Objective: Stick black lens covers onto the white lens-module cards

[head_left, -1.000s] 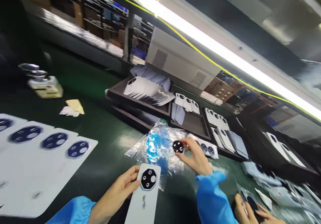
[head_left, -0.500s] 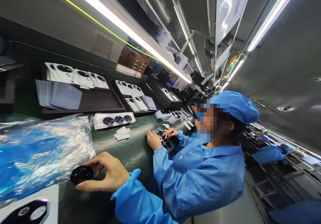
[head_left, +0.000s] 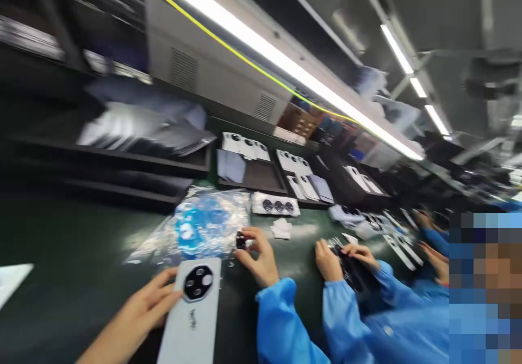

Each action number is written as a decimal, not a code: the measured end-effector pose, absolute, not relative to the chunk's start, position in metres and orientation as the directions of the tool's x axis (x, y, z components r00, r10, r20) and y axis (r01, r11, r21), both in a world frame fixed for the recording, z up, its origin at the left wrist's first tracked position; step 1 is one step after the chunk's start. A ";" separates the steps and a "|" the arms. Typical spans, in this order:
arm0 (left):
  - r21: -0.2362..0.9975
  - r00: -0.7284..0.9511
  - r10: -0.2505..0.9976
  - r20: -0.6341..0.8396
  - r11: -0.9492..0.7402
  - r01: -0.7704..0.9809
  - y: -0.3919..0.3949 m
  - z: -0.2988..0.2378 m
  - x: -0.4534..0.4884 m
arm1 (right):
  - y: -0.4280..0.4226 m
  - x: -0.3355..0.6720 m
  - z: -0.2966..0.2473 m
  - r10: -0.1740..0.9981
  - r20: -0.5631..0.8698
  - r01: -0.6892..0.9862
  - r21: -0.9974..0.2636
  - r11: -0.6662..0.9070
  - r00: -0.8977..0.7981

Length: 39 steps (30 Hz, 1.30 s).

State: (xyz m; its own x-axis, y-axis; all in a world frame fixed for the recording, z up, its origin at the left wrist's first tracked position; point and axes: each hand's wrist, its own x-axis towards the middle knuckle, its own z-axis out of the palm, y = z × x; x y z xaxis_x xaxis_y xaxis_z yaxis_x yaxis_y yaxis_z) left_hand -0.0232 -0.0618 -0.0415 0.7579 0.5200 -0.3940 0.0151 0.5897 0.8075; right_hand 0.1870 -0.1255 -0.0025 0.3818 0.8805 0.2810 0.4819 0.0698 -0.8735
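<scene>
My left hand [head_left: 153,303] grips the left edge of a white phone back cover [head_left: 191,328], thumb lying on its face beside the black camera area. That cover stands tilted up at the bottom middle, showing an eight-sided black patch with round lens openings. To its right, my right hand [head_left: 261,258] pinches a small black camera lens cover [head_left: 240,240] between thumb and fingers, seen nearly edge-on. It is held just above the clear plastic bag [head_left: 220,212] with blue pieces inside.
A white tray of black round parts [head_left: 278,205] and a scrap of white paper [head_left: 281,228] lie behind. Black trays with white covers [head_left: 255,182] line the back. At right a co-worker's hands [head_left: 328,261] handle dark parts. A dark stack tray [head_left: 142,163] stands at left.
The view has swung left. My left hand has come into view, holding the phone back cover. My right hand still holds the black lens cover, now turned nearly edge-on.
</scene>
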 end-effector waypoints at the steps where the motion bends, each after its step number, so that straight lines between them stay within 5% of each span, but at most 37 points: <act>1: 0.809 0.737 0.548 -0.394 0.588 -0.004 -0.061 -0.035 -0.030 | -0.123 0.190 -0.007 0.886 0.275 0.467 -0.881 0.078 0.373; 12: 0.823 0.739 0.590 -0.325 0.561 -0.085 -0.051 -0.015 -0.017 | -0.122 0.199 -0.022 0.920 0.209 0.473 -0.881 0.030 0.330; 39: 0.781 0.676 0.587 -0.446 0.624 -0.027 -0.012 -0.002 0.012 | -0.123 0.197 -0.032 0.844 0.283 0.512 -0.859 0.012 0.455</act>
